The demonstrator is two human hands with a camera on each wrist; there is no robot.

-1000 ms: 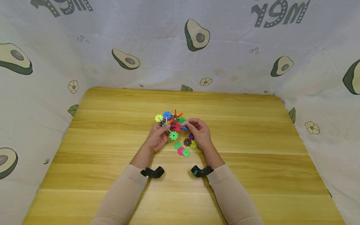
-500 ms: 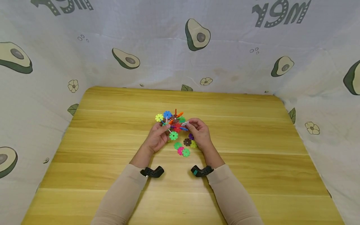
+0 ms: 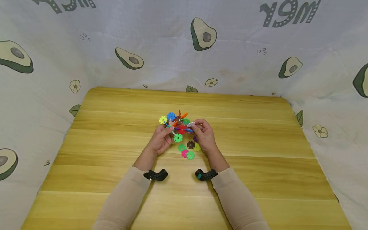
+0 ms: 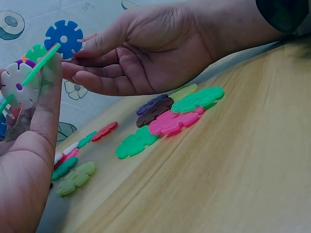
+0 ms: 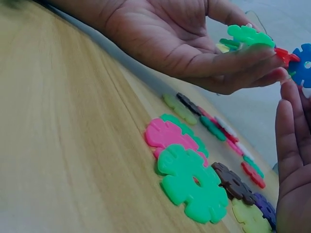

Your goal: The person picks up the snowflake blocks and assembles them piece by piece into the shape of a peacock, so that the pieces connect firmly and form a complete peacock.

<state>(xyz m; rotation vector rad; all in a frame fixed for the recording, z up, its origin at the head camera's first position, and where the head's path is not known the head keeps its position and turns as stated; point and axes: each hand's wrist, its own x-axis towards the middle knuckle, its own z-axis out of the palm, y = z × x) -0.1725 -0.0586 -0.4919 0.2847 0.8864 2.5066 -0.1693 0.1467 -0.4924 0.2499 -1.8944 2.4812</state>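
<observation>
My left hand (image 3: pixel 161 140) grips a cluster of interlocked, notched plastic snowflake discs in many colours; a red disc (image 3: pixel 181 129) sits near its middle and a green disc (image 3: pixel 178 138) hangs at its lower side. On the cluster's right, my right hand (image 3: pixel 205 135) pinches a white disc (image 3: pixel 191 124) between thumb and fingers, close to a blue disc (image 3: pixel 188 130). Whether the white disc touches the cluster cannot be told. In the left wrist view, a blue disc (image 4: pixel 64 39) stands by the right fingertips. Fingers hide part of the cluster.
Below the hands, loose discs lie on the wooden table (image 3: pixel 258 179): a pink one (image 3: pixel 185 153), a brown one (image 3: pixel 190 145), a green one (image 3: pixel 190 155) and others. More discs, including a red one (image 5: pixel 253 174), lie beyond. Patterned cloth (image 3: pixel 161 38) hangs behind the table.
The white disc in my right fingers has shifted slightly up and right and shows more of its face. My left hand keeps its grip on the cluster, nearly still.
</observation>
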